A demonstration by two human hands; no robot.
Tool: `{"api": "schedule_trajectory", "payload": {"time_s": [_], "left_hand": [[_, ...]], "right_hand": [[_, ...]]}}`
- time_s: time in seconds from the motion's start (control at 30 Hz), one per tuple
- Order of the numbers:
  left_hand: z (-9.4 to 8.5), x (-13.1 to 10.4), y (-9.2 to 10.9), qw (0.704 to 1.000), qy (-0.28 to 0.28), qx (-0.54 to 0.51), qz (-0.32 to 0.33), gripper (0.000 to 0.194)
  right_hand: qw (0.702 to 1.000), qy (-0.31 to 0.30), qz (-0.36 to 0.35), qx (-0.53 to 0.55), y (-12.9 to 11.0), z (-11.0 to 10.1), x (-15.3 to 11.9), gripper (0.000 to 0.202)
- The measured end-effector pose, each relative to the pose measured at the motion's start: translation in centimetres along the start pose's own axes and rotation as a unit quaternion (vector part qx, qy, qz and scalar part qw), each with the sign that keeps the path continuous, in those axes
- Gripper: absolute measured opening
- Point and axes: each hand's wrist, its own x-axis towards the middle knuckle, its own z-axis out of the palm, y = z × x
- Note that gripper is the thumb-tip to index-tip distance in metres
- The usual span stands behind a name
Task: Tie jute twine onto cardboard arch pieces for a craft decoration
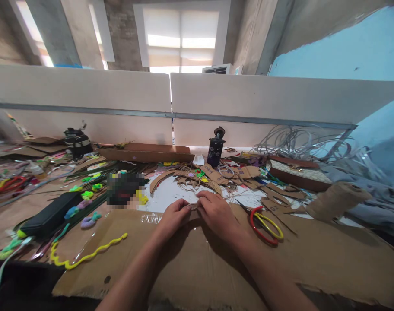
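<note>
My left hand (173, 218) and my right hand (217, 211) meet over the front cardboard sheet (197, 268). Fingers of both are closed on a short brown strip (193, 206) that looks wound with twine; the fingers hide most of it. Just beyond them lies a curved cardboard arc (163, 179) with loose twine (187, 183) and small fuzzy flowers (200, 173). To the right of my right hand, scissors (265, 226) with red and yellow handles rest on the cardboard. A large spool of twine (338, 201) lies farther right.
A yellow fuzzy stem (93, 255) and a black case (52, 214) lie at left. Behind stand a dark open-lidded bottle (215, 149) and a black jar-like container (77, 144). A patterned bag (296, 170) and wire coils (290, 140) are at right, before a white partition (249, 97).
</note>
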Motion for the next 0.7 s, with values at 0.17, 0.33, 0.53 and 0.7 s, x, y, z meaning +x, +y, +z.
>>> {"api": "schedule_trajectory", "payload": {"time_s": [0.17,0.33,0.53,0.7], "left_hand": [[0.0,-0.4,0.6,0.999,0.002,0.036,0.019,0.010],[-0.1,-0.3,0.5,0.997,0.009,0.063,0.038,0.009],[-0.1,-0.2,0.6,1.000,0.005,0.024,0.016,0.012],[0.0,-0.1,0.9,1.000,0.000,0.016,-0.002,0.013]], "right_hand": [[1.000,-0.008,0.007,0.014,-0.1,-0.3,0.0,0.013],[0.999,-0.020,0.007,0.037,-0.2,-0.8,0.0,0.012],[0.991,-0.026,0.041,0.121,-0.3,-1.4,0.1,0.011],[0.983,-0.032,0.068,0.165,-0.3,-1.3,0.2,0.010]]}}
